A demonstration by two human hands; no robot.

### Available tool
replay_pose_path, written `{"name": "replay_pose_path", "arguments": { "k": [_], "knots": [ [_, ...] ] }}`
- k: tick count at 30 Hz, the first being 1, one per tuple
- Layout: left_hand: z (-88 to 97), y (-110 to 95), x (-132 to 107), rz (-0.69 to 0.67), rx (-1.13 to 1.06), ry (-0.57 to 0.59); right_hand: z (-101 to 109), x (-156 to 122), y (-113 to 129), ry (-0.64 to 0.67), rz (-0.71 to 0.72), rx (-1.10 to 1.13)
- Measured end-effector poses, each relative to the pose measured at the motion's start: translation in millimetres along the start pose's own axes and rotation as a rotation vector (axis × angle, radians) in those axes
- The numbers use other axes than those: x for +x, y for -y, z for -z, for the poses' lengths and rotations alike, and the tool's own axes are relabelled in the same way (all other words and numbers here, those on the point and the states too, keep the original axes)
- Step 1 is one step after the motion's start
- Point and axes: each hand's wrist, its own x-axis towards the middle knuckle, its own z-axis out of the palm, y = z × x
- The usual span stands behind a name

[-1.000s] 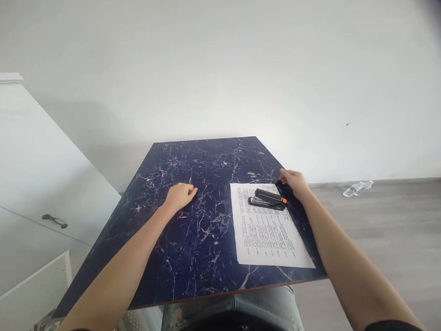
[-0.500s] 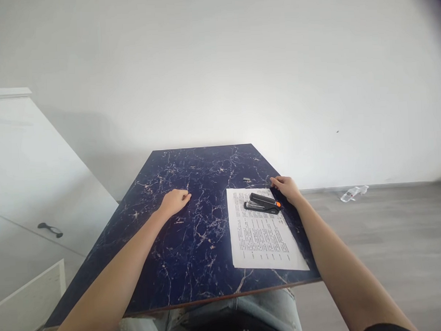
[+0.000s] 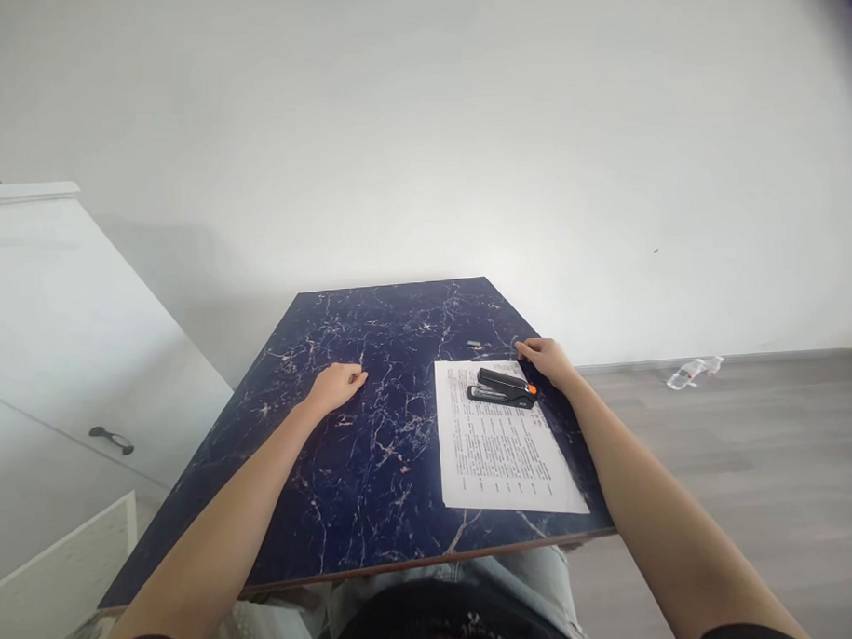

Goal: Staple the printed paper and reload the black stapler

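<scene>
A dark blue marbled table (image 3: pixel 375 452) stands before me. On its right part lies a printed sheet of paper (image 3: pixel 497 447), and a black stapler (image 3: pixel 502 389) with an orange tip rests on the sheet's far end. My right hand (image 3: pixel 548 360) lies at the table's right edge just beyond the stapler, fingers curled, touching the paper's far corner. My left hand (image 3: pixel 337 384) rests on the bare tabletop near the middle, fingers loosely curled with nothing in them. A small strip of staples (image 3: pixel 474 344) lies past the paper.
A white cabinet (image 3: pixel 56 332) with a dark handle (image 3: pixel 111 439) stands at the left. A white wall rises behind the table. On the grey floor at the right lies a crushed plastic bottle (image 3: pixel 693 372).
Both hands have drawn slightly left in the picture as my head shifted. The stapler and the paper keep their places on the table.
</scene>
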Motion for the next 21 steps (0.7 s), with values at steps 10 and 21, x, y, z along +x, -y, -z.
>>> {"name": "replay_pose_path", "arguments": {
  "k": [10,21],
  "knots": [
    [-0.4,1.0,0.1,0.007,-0.034,-0.004,2.2,-4.3,7.4,0.01,0.023,-0.052],
    [-2.4,3.1,0.4,-0.009,-0.023,0.0,2.0,-5.1,9.2,0.014,0.042,-0.075]
  ]
}}
